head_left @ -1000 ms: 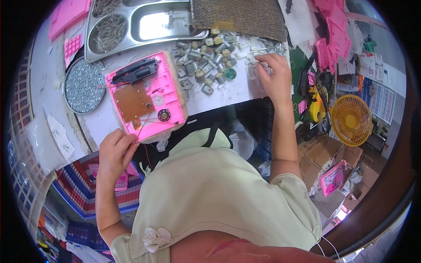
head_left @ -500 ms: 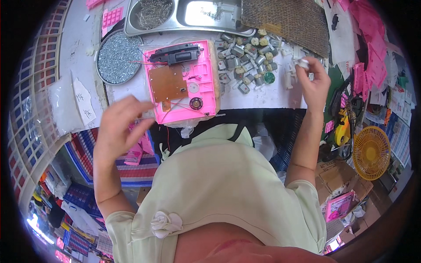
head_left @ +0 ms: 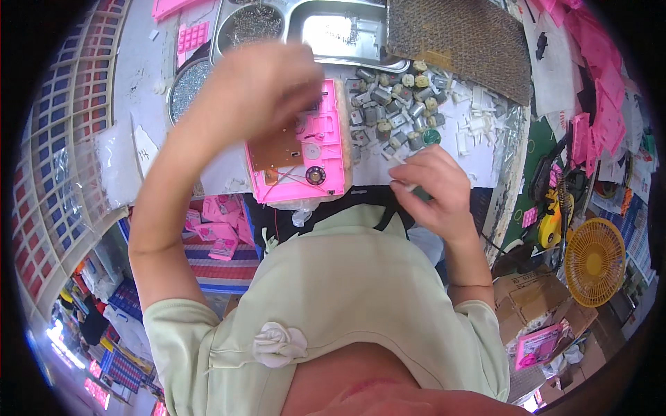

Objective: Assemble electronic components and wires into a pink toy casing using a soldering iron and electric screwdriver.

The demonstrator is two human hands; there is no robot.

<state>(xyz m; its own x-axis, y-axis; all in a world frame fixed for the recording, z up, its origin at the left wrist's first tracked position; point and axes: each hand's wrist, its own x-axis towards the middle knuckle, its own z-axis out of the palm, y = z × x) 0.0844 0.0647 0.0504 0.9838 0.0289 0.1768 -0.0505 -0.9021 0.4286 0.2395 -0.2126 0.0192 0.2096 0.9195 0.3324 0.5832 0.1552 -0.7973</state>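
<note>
My left hand (head_left: 270,87), smeared by motion, is over the upper part of a pink plastic casing (head_left: 336,142) and hides much of it; its fingers cannot be made out. Inside the casing are a brown circuit board (head_left: 272,154), thin wires and a small round black speaker (head_left: 316,175). To the right of the casing, my right hand (head_left: 438,186) pinches a small white plastic part (head_left: 395,159) between thumb and fingers. Just beyond it lies a heap of small metal motors (head_left: 399,104). More white plastic parts (head_left: 480,118) lie to the right of the motors.
A steel tray (head_left: 295,15) with loose small metal pieces stands at the back. Part of a round dish of silvery screws (head_left: 186,90) shows behind my left arm. A brown woven mat (head_left: 461,45) lies back right; a yellow fan (head_left: 594,256) stands right.
My left hand has moved from the casing's lower left corner up over its top. My right hand has come from the white parts toward me and left, with a white part in its fingers.
</note>
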